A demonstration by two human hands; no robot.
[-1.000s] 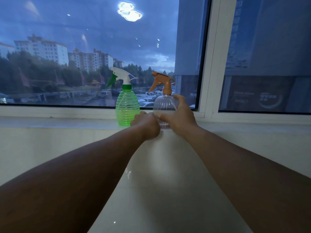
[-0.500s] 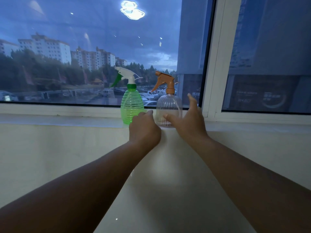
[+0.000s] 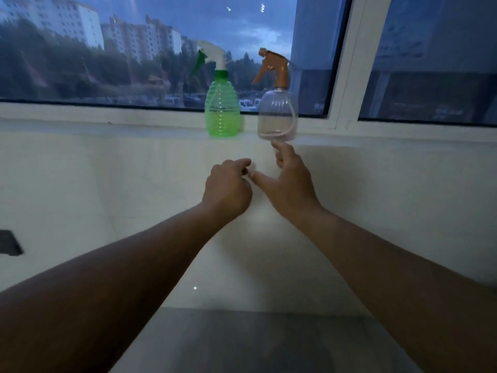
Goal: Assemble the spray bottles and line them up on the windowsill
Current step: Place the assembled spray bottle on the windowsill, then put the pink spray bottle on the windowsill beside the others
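No readable label on either bottle. Green spray bottle [image 3: 222, 111] and clear spray bottle [image 3: 277, 117], orange trigger, upright side by side on pale windowsill [image 3: 107, 130]. Left hand [image 3: 227, 188] loosely curled, empty; right hand [image 3: 289, 184] fingers spread, empty. Dusk window [image 3: 134, 49], apartment blocks outside.

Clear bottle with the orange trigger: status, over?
Clear bottle upright on windowsill, right of green bottle. Left hand loosely curled, right hand open, both empty. Nothing in the way.
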